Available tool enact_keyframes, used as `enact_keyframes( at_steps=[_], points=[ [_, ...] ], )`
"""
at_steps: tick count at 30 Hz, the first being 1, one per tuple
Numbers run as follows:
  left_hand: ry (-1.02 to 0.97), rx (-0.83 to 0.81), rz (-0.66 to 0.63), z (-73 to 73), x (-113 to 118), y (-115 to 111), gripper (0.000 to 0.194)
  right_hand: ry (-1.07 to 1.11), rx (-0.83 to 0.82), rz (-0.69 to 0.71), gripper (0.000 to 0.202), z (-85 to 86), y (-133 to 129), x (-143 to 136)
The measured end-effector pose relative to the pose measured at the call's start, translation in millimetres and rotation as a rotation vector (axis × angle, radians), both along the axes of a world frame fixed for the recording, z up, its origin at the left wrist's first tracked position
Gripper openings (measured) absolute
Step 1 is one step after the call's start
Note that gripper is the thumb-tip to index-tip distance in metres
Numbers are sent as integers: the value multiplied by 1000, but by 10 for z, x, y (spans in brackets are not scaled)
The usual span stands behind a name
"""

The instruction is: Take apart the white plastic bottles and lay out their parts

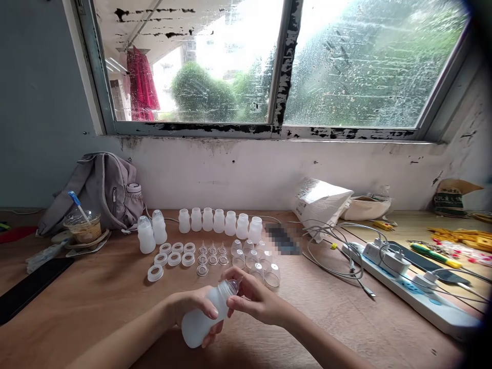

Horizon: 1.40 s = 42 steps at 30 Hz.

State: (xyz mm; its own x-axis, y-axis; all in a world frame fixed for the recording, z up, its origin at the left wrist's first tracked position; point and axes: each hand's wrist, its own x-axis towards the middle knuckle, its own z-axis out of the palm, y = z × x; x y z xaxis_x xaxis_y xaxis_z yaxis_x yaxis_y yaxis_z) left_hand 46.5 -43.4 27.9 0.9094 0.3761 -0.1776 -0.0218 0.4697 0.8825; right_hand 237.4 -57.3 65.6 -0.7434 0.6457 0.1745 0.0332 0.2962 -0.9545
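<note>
My left hand (196,303) is wrapped round the body of a frosted baby bottle (197,328), tilted with its neck up to the right. At the bottle's mouth, the fingers of my right hand (257,300) pinch a clear silicone nipple (234,285); whether it is seated in the neck cannot be made out. Beyond my hands lie several white collar rings (155,273), several more nipples (202,270) and several clear domed caps (272,277). Open bottles (219,221) stand in a row behind these. Two capped bottles (146,236) stand left of that row.
On the left are a backpack (109,192), an iced drink cup (82,228) and a black flat object (33,287). Cables (334,256) and a power strip (407,292) lie at right. A white bag (321,202) leans by the wall; a screwdriver (434,254) lies far right.
</note>
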Motion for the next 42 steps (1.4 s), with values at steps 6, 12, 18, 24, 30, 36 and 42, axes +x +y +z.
enact_keyframes(
  at_steps=[6,12,18,24,30,36,42],
  points=[
    [-78,-88,-81,-17,-22,28,33,-140,172,-100,52,146,42,136],
    [-29,-40,-48,-31,-27,49,35,-98,87,-323,33,70,173,124],
    [0,-47,-66,-86,-52,90,43,-231,112,-323,40,36,190,124],
    [55,-150,-39,-138,-36,129,62,-197,129,-315,35,-2,206,120],
    [84,-180,-44,-112,-31,153,74,-181,191,-338,28,-43,236,130],
    [73,-224,-72,-138,-63,183,74,-125,204,-299,25,-29,244,141],
    [68,-230,-26,-190,-56,214,76,-122,205,-289,20,5,244,154]
  ],
)
